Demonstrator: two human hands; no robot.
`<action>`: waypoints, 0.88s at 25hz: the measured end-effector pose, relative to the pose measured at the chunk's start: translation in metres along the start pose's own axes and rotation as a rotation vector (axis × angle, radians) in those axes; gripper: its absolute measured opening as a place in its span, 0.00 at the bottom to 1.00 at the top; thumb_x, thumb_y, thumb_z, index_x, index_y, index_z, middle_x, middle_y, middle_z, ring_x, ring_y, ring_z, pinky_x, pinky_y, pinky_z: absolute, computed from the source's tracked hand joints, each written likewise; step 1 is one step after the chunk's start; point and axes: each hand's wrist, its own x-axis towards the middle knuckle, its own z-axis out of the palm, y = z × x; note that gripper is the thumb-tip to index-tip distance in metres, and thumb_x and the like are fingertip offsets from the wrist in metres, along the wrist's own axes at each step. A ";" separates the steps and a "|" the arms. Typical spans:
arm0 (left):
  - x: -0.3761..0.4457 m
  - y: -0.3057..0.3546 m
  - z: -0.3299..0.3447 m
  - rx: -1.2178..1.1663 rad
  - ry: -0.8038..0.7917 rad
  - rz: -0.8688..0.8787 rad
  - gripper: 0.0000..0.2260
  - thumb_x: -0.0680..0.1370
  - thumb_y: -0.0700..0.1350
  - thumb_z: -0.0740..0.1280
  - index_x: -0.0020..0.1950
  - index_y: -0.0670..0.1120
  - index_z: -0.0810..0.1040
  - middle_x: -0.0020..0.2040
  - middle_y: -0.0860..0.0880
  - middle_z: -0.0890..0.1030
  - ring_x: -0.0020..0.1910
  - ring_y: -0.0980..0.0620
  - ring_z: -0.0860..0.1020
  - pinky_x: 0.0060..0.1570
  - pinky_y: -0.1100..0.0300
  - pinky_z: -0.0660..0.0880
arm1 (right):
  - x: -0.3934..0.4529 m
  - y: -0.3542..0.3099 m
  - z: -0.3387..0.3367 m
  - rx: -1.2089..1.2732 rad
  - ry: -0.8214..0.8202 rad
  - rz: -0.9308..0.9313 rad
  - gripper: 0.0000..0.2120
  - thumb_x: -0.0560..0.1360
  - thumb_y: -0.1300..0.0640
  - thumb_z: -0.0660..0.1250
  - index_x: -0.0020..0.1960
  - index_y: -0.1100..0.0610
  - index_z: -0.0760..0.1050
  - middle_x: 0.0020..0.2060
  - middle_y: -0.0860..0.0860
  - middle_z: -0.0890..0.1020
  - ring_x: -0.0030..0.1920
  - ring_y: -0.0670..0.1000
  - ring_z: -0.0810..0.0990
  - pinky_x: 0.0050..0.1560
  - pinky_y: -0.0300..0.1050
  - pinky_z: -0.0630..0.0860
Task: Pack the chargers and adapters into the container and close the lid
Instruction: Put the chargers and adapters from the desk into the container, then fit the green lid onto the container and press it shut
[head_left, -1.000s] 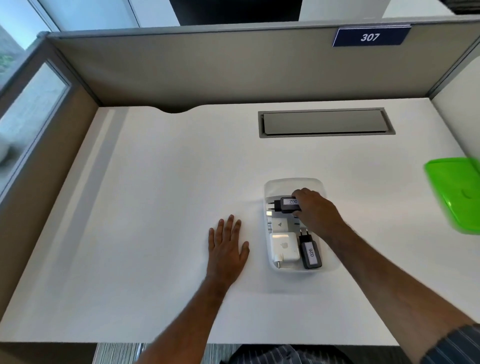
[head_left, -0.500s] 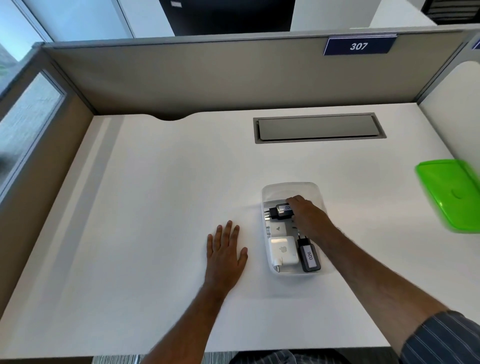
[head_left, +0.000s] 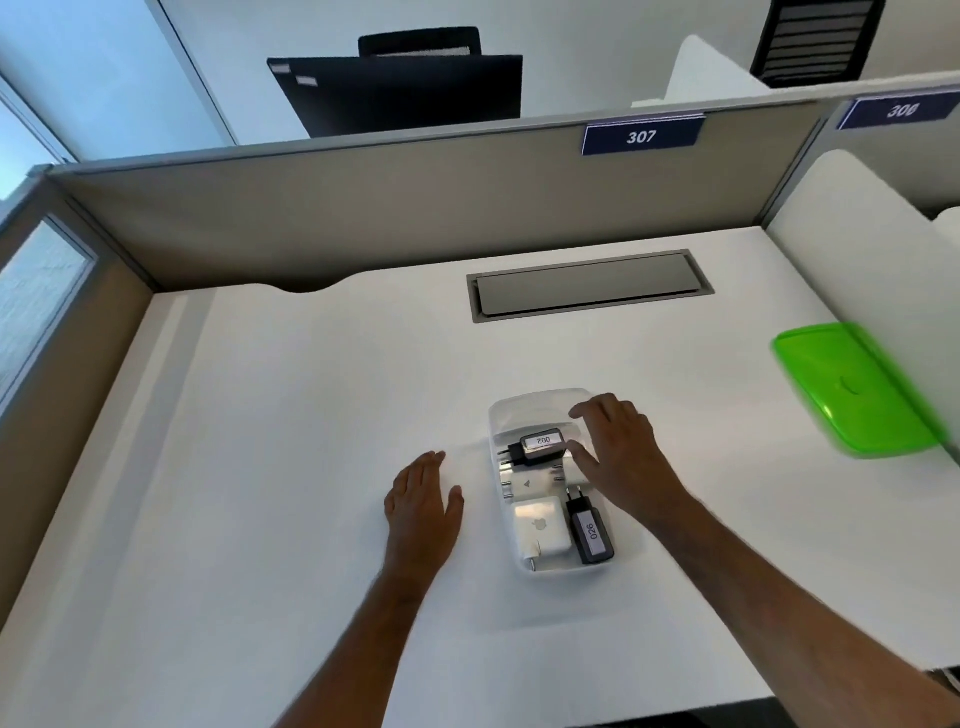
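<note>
2 hands (head_left: 423, 501) (head_left: 618, 449): left flat on desk (head_left: 291, 467), right spread above container (head_left: 519, 410).

The white desk (head_left: 291, 467) lies bare to the left of the left hand (head_left: 423, 501), which rests flat just beside the clear container (head_left: 540, 405). The right hand (head_left: 618, 452) hovers over the container's far right part. Bare desk separates the container from the green lid (head_left: 852, 389) at the right divider (head_left: 862, 260). A grey cable hatch (head_left: 589, 286) sits flush beyond
</note>
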 end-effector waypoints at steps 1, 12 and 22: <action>0.006 0.009 -0.004 -0.033 0.031 -0.001 0.23 0.82 0.47 0.65 0.78 0.48 0.68 0.77 0.50 0.70 0.77 0.47 0.66 0.75 0.48 0.62 | -0.003 0.006 -0.003 0.017 0.017 0.021 0.16 0.75 0.51 0.72 0.60 0.55 0.75 0.53 0.51 0.76 0.49 0.55 0.76 0.48 0.51 0.74; 0.055 0.117 -0.003 0.005 0.097 0.191 0.24 0.82 0.48 0.67 0.78 0.46 0.68 0.78 0.46 0.70 0.78 0.45 0.65 0.75 0.43 0.63 | -0.027 0.113 -0.033 0.055 -0.072 0.274 0.26 0.80 0.45 0.65 0.72 0.59 0.69 0.68 0.54 0.74 0.67 0.58 0.73 0.63 0.54 0.71; 0.060 0.253 0.077 0.038 -0.002 0.285 0.27 0.82 0.49 0.66 0.80 0.47 0.65 0.80 0.47 0.67 0.81 0.44 0.61 0.79 0.44 0.59 | -0.066 0.247 -0.059 0.064 -0.144 0.477 0.34 0.80 0.39 0.61 0.79 0.58 0.61 0.77 0.56 0.64 0.77 0.56 0.63 0.72 0.53 0.65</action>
